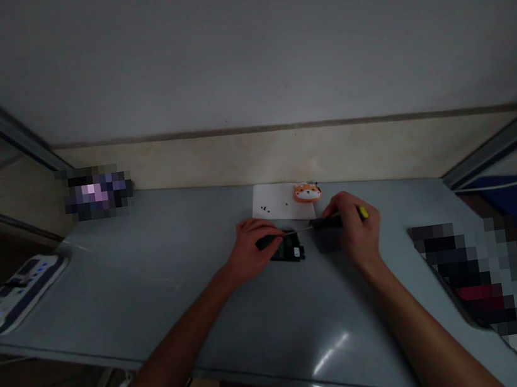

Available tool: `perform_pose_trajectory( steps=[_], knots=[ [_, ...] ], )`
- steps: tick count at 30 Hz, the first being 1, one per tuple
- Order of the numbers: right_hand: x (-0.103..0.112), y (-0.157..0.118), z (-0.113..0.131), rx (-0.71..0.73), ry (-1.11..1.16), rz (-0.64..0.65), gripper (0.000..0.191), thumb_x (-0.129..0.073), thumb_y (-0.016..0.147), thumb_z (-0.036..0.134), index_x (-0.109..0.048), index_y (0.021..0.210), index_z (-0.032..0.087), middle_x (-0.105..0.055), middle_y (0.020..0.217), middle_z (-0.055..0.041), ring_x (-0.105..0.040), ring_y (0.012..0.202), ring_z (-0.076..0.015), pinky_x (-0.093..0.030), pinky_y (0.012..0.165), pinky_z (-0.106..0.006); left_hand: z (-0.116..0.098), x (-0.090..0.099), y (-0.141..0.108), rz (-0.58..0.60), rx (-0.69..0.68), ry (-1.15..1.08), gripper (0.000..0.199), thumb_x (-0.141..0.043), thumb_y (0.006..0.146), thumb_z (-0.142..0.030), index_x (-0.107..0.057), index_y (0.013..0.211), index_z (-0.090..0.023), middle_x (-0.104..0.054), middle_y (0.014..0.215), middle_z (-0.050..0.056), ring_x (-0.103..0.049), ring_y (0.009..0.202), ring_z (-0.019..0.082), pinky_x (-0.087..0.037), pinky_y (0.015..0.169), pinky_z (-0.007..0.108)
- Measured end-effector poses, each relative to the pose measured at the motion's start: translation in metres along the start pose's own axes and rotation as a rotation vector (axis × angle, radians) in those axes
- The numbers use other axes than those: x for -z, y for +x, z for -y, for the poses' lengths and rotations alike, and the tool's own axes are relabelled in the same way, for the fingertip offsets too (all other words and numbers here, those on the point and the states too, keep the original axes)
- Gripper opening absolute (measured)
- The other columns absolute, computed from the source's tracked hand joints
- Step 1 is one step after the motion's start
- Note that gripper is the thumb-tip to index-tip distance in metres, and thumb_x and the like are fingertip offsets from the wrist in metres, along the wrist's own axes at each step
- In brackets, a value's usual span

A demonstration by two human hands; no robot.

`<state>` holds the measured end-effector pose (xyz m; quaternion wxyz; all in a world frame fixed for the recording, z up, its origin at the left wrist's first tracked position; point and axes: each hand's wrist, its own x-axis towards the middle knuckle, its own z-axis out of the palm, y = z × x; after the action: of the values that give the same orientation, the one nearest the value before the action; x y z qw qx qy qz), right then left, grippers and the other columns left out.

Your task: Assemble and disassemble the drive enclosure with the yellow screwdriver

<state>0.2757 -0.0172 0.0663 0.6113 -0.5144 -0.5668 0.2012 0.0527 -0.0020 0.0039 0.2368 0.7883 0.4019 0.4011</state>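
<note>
Plainly, a grey table (pixel 148 297) with a smooth, faintly glossy top runs up to a pale skirting band (pixel 197 163) under a plain grey wall (pixel 239 50), and slanting metal posts (pixel 16 127) flank it. A streak of light shines near the front edge.

A flat, dark, squared-off device (pixel 290 253) with greenish circuitry and a small white label lies mid-table. The left hand (pixel 251 251) rests over its left part, fingers bent; whether they grip it I cannot tell. The right hand (pixel 359 228) is wrapped around a black-and-yellow screwdriver (pixel 326 222), whose thin metal shaft points left towards the device.

Just behind lies a white sheet (pixel 272 195) bearing tiny dark pieces (pixel 264 209) and a rounded orange-and-white animal-faced item (pixel 307 193).

Wide table stretches separate the hands from the white power strip (pixel 26 294) near the left edge and a pixelated dark object (pixel 470 283) at right.
</note>
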Motion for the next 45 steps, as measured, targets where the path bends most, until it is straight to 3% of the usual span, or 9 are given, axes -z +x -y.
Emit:
perform_pose_trajectory(
  steps=[10,19,24,30,41,43,45],
  knots=[
    [-0.002,0.002,0.0,-0.049,-0.027,-0.071,0.037,-0.057,0.095,0.039,-0.062,0.064,0.02,-0.056,0.061,0.0019,-0.053,0.06,-0.0135,-0.04,0.057,-0.027,0.001,0.002,0.003,-0.022,0.072,-0.217,0.009,-0.073,0.093,-0.029,-0.08,0.095,-0.023,-0.076,0.098,0.006,-0.071,0.097,0.02,-0.054,0.095,0.038],
    [-0.011,0.001,-0.001,-0.047,0.084,-0.217,0.023,-0.073,0.089,0.044,-0.063,0.094,0.023,-0.063,0.074,0.0031,-0.059,0.06,-0.0127,-0.049,0.054,-0.026,-0.006,0.002,0.003,-0.039,0.127,-0.289,0.01,-0.073,0.092,-0.028,-0.081,0.094,-0.022,-0.074,0.099,0.006,-0.07,0.098,0.02,-0.054,0.095,0.036],
    [-0.017,-0.003,0.004,-0.011,0.168,-0.135,0.025,-0.067,0.095,0.044,-0.063,0.112,0.025,-0.071,0.089,-0.0015,-0.066,0.067,-0.0148,-0.055,0.058,-0.029,-0.004,0.001,0.003,-0.072,0.126,-0.277,0.01,-0.073,0.092,-0.028,-0.081,0.094,-0.023,-0.074,0.099,0.006,-0.069,0.099,0.02,-0.053,0.096,0.037],
    [-0.019,-0.006,0.012,0.03,0.214,-0.065,0.029,-0.058,0.101,0.039,-0.06,0.127,0.026,-0.076,0.101,-0.0059,-0.074,0.089,-0.0197,-0.06,0.07,-0.034,-0.001,0.0,0.002,-0.055,0.131,-0.279,0.011,-0.072,0.094,-0.03,-0.08,0.096,-0.023,-0.074,0.102,0.006,-0.069,0.1,0.02,-0.054,0.097,0.038],
    [-0.015,-0.008,0.017,0.055,0.172,-0.065,0.021,-0.06,0.101,0.038,-0.062,0.118,0.027,-0.072,0.09,-0.0017,-0.071,0.077,-0.0165,-0.059,0.07,-0.032,-0.004,-0.003,0.002,-0.029,0.101,-0.189,0.012,-0.071,0.095,-0.032,-0.08,0.097,-0.024,-0.073,0.102,0.006,-0.069,0.102,0.02,-0.054,0.099,0.039],
    [-0.015,-0.008,0.018,0.056,0.165,-0.064,0.021,-0.06,0.101,0.038,-0.062,0.119,0.028,-0.072,0.091,-0.0018,-0.072,0.079,-0.0171,-0.059,0.071,-0.033,-0.006,-0.002,0.001,-0.023,0.096,-0.174,0.014,-0.071,0.095,-0.032,-0.079,0.104,-0.024,-0.073,0.108,0.006,-0.068,0.106,0.021,-0.053,0.102,0.041],
    [-0.014,-0.008,0.018,0.067,0.151,-0.082,0.021,-0.06,0.101,0.039,-0.062,0.119,0.028,-0.071,0.095,-0.0026,-0.072,0.08,-0.0176,-0.06,0.071,-0.034,-0.007,0.001,-0.001,-0.01,0.096,-0.139,0.031,-0.074,0.094,-0.033,-0.073,0.124,-0.026,-0.071,0.124,0.008,-0.065,0.118,0.024,-0.049,0.109,0.044]
  ],
)
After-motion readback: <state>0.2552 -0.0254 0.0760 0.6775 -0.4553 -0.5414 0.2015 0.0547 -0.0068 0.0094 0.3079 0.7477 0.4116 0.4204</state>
